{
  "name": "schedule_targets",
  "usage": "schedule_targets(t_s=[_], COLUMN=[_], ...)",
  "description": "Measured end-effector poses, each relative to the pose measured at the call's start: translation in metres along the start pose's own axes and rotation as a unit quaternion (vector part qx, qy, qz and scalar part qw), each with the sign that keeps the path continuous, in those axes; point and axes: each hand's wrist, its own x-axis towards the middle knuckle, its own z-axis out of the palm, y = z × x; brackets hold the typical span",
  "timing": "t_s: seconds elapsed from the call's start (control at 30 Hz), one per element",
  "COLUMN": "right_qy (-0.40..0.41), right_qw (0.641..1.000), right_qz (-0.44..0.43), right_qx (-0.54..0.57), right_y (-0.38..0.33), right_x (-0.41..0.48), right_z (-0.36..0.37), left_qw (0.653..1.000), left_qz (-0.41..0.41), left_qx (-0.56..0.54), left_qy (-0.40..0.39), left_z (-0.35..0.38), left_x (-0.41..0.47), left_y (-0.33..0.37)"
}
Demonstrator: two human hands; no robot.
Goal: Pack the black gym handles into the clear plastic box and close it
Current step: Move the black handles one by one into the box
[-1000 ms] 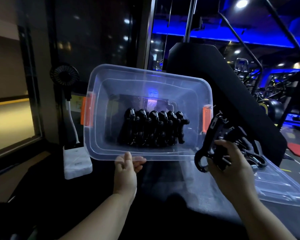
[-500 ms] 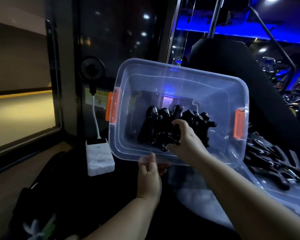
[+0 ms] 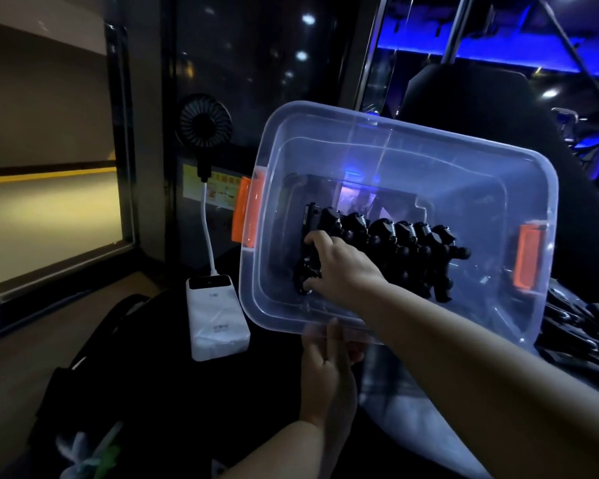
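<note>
The left hand [image 3: 327,371], nearest the camera, grips the near rim of the box [image 3: 360,114] and holds it off the surface, tipped so that its open top faces the person. Under it, a pale sheet that looks like the lid [image 3: 405,409] lies flat on the dark surface.

The right hand [image 3: 339,267] reaches over that rim into the box. Its fingers are curled round one handle [image 3: 308,233] at the left end of a row of handles [image 3: 412,250] packed side by side on the box floor. Orange latches [image 3: 244,212] stand open at both short ends.

To the right, partly cut off by the box, loose handles [image 3: 574,326] lie in a heap, not yet packed.

Left of the box stands a white power bank [image 3: 217,316] with a small fan [image 3: 204,124] on a stalk. Beyond are dark glass and blue-lit gym machines.

The risk lies in the one-handed hold. The load is heavy, and the left hand grips only one edge. A push from the right hand could twist the rim out of that grip. The tilt could also send the row sliding toward the low wall and out of order. If later handles are stacked above the rim, the lid may not seat and the latches may not catch.
</note>
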Motion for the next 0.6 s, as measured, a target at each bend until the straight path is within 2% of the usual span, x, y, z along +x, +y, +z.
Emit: schedule_targets(t_s=[0.23,0.4,0.47,0.53,0.6], right_qy=[0.011,0.051,0.081,0.095,0.054], right_qw=[0.992,0.971,0.959,0.937,0.924], right_qz=[0.009,-0.036,-0.074,-0.149,-0.206], right_qx=[-0.128,-0.23,-0.261,-0.301,-0.319], right_y=[0.001,-0.001,-0.001,0.002,0.005], right_x=[0.029,0.034,0.037,0.042,0.046], right_z=[0.009,0.012,0.013,0.017,0.021], left_qw=[1.0,0.999,0.999,0.999,0.999], left_qz=[0.0,0.005,0.007,0.004,-0.011], left_qx=[-0.021,-0.04,-0.039,-0.033,-0.034], left_qy=[-0.003,-0.015,-0.019,-0.023,-0.024], left_z=[-0.002,0.0,0.0,0.0,-0.001], left_x=[-0.001,-0.003,-0.002,-0.001,-0.002], left_y=[0.0,0.007,0.008,0.008,0.006])
